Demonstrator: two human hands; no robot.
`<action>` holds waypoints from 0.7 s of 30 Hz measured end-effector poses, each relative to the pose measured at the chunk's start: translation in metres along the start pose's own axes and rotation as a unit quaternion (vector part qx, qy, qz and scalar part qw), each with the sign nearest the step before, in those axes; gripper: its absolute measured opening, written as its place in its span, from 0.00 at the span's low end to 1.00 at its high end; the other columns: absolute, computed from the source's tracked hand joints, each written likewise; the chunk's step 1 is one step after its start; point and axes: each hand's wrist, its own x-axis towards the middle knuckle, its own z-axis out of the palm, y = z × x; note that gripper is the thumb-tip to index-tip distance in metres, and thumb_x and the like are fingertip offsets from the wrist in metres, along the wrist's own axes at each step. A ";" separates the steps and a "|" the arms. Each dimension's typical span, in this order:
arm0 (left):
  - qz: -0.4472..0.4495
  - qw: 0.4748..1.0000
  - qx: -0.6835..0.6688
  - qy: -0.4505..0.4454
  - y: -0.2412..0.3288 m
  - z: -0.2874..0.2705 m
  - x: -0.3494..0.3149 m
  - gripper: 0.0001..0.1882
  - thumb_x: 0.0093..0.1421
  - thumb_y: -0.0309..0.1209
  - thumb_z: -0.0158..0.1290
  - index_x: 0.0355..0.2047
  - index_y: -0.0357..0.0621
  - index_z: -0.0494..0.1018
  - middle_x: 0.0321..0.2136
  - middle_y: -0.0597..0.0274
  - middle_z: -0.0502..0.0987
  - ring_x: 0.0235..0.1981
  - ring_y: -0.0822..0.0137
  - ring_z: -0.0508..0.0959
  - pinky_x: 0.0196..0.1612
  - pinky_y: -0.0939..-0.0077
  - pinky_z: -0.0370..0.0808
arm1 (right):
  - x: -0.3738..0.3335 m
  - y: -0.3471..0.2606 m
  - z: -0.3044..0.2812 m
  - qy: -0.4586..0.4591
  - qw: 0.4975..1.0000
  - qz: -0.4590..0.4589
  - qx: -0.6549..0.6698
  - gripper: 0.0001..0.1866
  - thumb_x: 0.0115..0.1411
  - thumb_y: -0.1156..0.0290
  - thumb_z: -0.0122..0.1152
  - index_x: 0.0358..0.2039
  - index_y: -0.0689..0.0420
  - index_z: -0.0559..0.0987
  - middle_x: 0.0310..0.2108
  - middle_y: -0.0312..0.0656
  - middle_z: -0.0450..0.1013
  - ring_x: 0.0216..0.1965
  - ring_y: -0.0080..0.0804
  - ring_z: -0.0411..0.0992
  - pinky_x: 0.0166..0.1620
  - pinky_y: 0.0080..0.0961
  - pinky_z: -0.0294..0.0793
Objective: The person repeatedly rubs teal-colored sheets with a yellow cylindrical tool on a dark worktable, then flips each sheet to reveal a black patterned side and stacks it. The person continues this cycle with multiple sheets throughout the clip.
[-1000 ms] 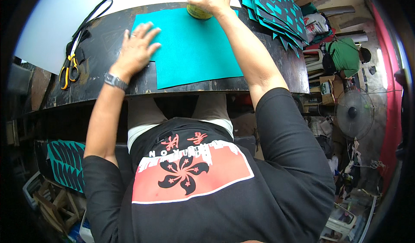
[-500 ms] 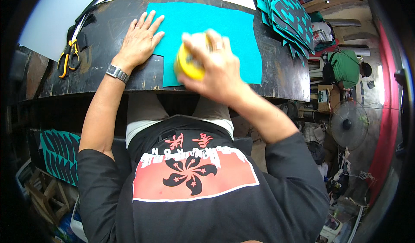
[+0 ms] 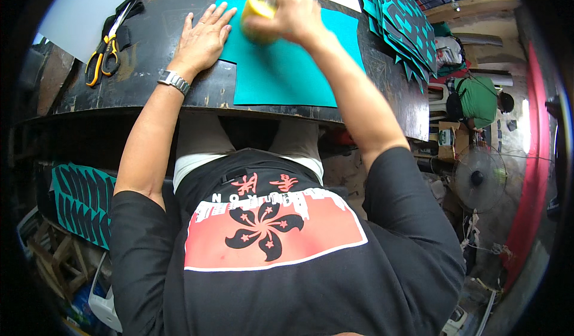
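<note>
A teal sheet [image 3: 293, 70] with a notched left side lies on the dark tabletop before me. My left hand [image 3: 204, 40] rests flat at its left edge, fingers spread, fingertips on the sheet. Near the sheet's far edge, my right hand [image 3: 293, 14] grips a yellow round, can-like thing [image 3: 258, 28] from above. Motion blurs both, so I cannot tell exactly what the yellow thing is or whether its underside touches the sheet.
Scissors [image 3: 109, 49] with yellow-black handles lie left on the worn black table [image 3: 155, 43]. Cut-out teal sheets [image 3: 397, 25] are stacked at the far right. Another teal cut sheet [image 3: 84, 201] lies low on the left. A person in green [image 3: 478, 99] and a fan [image 3: 478, 179] are off right.
My right hand has swept the yellow round thing away from me, from the sheet's near middle to its far edge. My left hand stays by the left edge.
</note>
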 end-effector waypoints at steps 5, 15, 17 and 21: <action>-0.004 0.999 -0.001 -0.036 -0.001 -0.004 0.003 0.32 0.71 0.58 0.39 0.72 0.69 0.55 0.74 0.70 0.51 0.75 0.65 0.49 0.73 0.40 0.42 | -0.103 -0.085 -0.054 -0.010 0.983 -0.132 0.131 0.47 0.34 0.57 0.81 0.61 0.37 0.75 0.53 0.56 0.67 0.46 0.56 0.70 0.47 0.44 0.79; -0.011 0.999 0.008 -0.053 -0.005 -0.003 0.005 0.34 0.68 0.63 0.38 0.72 0.72 0.56 0.74 0.68 0.51 0.75 0.64 0.49 0.73 0.34 0.40 | -0.181 0.041 -0.110 0.015 0.968 0.214 -0.132 0.43 0.42 0.47 0.75 0.61 0.41 0.73 0.49 0.52 0.68 0.48 0.51 0.70 0.49 0.45 0.76; -0.054 0.993 0.064 -0.088 0.018 -0.017 0.004 0.33 0.70 0.61 0.37 0.72 0.71 0.55 0.75 0.69 0.49 0.76 0.63 0.47 0.72 0.31 0.39 | -0.194 0.073 -0.118 0.015 0.946 0.281 -0.160 0.44 0.45 0.44 0.74 0.63 0.41 0.72 0.52 0.52 0.67 0.51 0.53 0.69 0.52 0.47 0.75; 0.191 0.965 -0.178 -0.009 0.106 -0.037 -0.028 0.24 0.67 0.40 0.52 0.62 0.55 0.70 0.68 0.55 0.63 0.69 0.52 0.62 0.69 0.38 0.53 | -0.198 0.086 -0.110 0.011 0.925 0.335 -0.179 0.45 0.47 0.41 0.73 0.65 0.41 0.71 0.56 0.52 0.66 0.55 0.55 0.68 0.53 0.50 0.74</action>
